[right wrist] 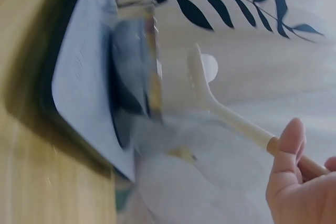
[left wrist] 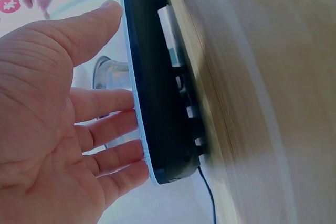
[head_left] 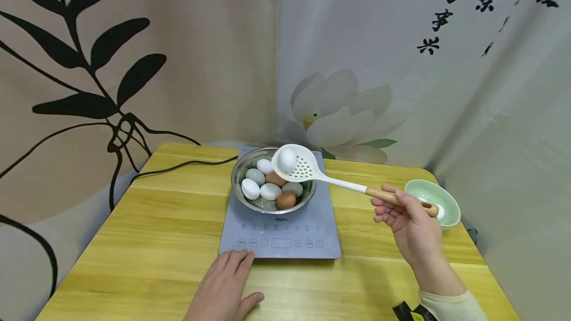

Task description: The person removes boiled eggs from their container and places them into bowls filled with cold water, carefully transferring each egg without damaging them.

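Observation:
My right hand (head_left: 415, 229) grips the wooden handle of a white slotted spoon (head_left: 337, 182). A white egg (head_left: 287, 159) lies in the spoon's bowl, held above the steel basin (head_left: 264, 206). In the right wrist view the egg (right wrist: 210, 67) shows clear of the basin's rim. Several white, brown and greyish eggs sit in the basin, which stands on a grey induction cooktop (head_left: 278, 234). My left hand (head_left: 225, 286) touches the cooktop's front left corner with straight fingers. The left wrist view shows those fingertips at the edge of the cooktop (left wrist: 163, 103).
A pale green bowl (head_left: 421, 188) stands at the table's right, with something white partly hidden behind the spoon handle's end. A black cord (head_left: 187, 163) runs left from the cooktop across the wooden table (head_left: 151, 241). Printed curtains (head_left: 214, 63) hang behind.

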A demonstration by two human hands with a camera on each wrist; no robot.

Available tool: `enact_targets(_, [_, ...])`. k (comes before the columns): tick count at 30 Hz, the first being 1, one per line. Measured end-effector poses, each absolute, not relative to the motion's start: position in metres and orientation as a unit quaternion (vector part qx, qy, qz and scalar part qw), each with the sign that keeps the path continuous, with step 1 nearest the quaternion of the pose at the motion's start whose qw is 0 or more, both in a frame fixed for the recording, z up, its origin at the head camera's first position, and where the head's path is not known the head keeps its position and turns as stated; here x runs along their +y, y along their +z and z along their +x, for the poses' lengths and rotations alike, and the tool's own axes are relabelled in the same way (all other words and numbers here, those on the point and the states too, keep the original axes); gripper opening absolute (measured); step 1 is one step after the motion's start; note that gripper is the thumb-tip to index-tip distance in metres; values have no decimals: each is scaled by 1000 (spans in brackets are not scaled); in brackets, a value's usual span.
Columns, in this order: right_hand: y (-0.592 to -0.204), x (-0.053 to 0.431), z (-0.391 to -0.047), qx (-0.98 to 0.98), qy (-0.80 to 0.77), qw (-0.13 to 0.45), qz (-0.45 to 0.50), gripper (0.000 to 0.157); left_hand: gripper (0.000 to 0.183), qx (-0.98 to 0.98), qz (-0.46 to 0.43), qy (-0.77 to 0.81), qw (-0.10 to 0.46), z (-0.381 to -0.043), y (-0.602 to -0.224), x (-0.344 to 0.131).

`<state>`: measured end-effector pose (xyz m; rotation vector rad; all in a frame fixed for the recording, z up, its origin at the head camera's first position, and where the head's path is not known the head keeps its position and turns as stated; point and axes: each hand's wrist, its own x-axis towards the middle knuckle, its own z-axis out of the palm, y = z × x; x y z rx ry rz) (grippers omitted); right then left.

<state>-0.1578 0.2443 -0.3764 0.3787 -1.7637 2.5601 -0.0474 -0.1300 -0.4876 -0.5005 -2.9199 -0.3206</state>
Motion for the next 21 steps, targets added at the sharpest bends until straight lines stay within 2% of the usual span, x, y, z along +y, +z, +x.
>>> enact_targets(7, [-362,319,-136,-484,866,62,111,42,81,-977,-165,-102,83,-47,-488,-131])
enact_targets(15, [-367,401,-119,-467,864,186,-22,28,81,-980,-156,-96,84,-47,-491,-134])
enact_targets(21, [-383,433,-106,-485,822,251,-164,18,82,-978,-167,-98,78,-50,-490,-131])
